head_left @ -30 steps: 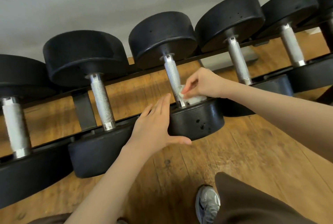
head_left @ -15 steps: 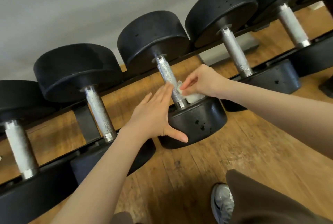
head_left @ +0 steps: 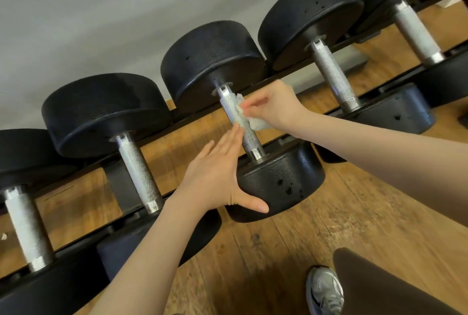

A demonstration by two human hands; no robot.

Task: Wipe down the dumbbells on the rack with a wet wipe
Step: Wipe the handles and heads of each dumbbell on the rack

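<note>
In the head view I am pinching the wet wipe (head_left: 249,118) in my right hand (head_left: 272,105), fingers (head_left: 253,105) curled round it, and pressing it against the right side of the knurled handle (head_left: 238,122) of the middle dumbbell (head_left: 278,183) on the rack (head_left: 157,127). My left hand (head_left: 215,178) is lying flat and open, fingers straight, thumb spread along the near head, holding nothing. I am judging the main risk to be the dumbbell rolling on its rail under the rubbing, since my open palm is only bracing it; my left fingertips, just beside the handle, could get nipped. The wipe is bunched small, so it may be snagging on the knurling and shredding.
</note>
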